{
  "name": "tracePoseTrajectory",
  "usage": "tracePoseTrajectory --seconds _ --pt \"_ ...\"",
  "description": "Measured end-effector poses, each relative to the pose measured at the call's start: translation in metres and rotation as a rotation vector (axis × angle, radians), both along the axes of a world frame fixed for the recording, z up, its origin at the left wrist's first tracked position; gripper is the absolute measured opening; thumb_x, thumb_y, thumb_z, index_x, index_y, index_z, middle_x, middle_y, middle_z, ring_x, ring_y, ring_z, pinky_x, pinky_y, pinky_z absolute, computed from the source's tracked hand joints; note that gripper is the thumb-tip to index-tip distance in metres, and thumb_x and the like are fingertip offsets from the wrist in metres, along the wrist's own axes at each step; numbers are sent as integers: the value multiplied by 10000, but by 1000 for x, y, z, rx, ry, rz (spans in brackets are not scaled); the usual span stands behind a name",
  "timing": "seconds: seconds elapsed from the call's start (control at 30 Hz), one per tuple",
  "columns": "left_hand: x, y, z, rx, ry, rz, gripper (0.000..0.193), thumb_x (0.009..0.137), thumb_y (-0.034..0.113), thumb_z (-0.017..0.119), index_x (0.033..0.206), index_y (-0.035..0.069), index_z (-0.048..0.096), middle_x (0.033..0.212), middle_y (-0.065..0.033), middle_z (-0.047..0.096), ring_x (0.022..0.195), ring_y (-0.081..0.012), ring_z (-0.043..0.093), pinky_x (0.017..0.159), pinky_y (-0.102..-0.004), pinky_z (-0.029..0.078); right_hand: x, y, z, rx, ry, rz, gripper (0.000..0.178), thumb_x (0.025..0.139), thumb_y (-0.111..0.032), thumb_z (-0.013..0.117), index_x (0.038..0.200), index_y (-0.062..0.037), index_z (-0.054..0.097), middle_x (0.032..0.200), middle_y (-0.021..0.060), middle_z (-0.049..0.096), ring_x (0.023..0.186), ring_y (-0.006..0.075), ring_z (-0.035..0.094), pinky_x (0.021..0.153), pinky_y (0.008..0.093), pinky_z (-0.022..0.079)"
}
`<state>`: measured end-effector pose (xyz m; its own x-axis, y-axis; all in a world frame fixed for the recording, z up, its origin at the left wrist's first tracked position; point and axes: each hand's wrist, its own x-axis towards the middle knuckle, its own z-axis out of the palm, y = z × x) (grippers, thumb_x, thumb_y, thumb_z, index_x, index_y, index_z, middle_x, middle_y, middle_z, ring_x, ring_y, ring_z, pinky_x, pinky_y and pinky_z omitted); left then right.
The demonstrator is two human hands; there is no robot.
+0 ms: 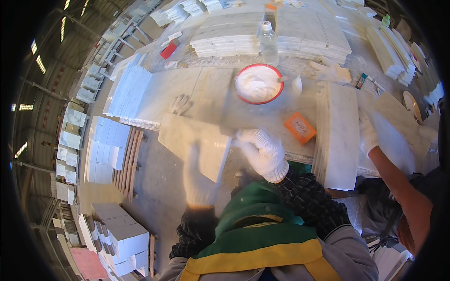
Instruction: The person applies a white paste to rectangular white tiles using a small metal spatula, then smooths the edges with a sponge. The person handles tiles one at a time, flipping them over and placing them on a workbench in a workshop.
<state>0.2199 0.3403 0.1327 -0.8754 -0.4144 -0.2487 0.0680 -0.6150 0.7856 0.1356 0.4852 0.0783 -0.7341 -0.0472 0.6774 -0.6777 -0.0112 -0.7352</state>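
Note:
In front of me a pale marble tile (192,143) juts past the near edge of the work table, tilted, its polished face catching light. My left hand (199,180), in a white knit glove, is over the tile's near left part; motion smears its fingers. At the tile's right edge, my right hand (263,152), also gloved, is closed with curled fingers. A thin dark shape by its fingertips is too blurred to name. Beyond stands a red-rimmed bowl (237,89) of white paste with a tool handle (282,79) resting at its rim.
An orange block (300,128) lies right of my right hand, beside upright marble slabs (340,140). A clear bottle (267,44), a small white bottle (297,86) and a loose glove (330,71) are farther back. At right, a co-worker's gloved hand (368,131) touches another slab.

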Motion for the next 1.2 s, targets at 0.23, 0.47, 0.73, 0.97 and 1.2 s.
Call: tracePoseTrajectory --seconds 0.23,0.47,0.73,0.97,1.2 --pt "-3 6 -3 -493 56 -15 411 1128 284 464 1400 -22 501 1140 -89 680 916 -124 664 698 -222 554 19 2 8 257 295 215 337 746 -23 790 1061 -110 707 978 104 741 863 293 703 684 393 540" --pt "-8 7 5 50 52 29 430 1127 336 468 1376 -10 520 1125 -87 666 920 -123 651 715 -213 555 8 3 8 110 198 88 296 814 -60 790 1095 -107 711 930 90 723 762 292 681 666 392 549" --pt "0 -3 3 -9 -16 -20 425 1100 263 544 1417 -15 493 1125 -96 672 912 -114 648 723 -232 548 16 -2 3 160 141 50 222 851 -98 777 1068 -132 742 1073 49 702 842 249 665 714 398 549" --pt "0 1 -4 -321 4 103 435 1076 304 588 1364 -18 536 1049 -92 691 861 -119 656 696 -238 543 7 -1 5 174 138 201 241 823 -39 741 1055 -95 705 977 115 711 825 329 684 699 424 557" --pt "-1 9 10 -143 -18 79 448 1098 407 521 1312 17 573 1033 -94 700 810 -110 670 625 -221 535 14 2 6 231 199 157 241 823 -34 786 1048 -84 715 1068 105 739 896 319 720 737 397 574"
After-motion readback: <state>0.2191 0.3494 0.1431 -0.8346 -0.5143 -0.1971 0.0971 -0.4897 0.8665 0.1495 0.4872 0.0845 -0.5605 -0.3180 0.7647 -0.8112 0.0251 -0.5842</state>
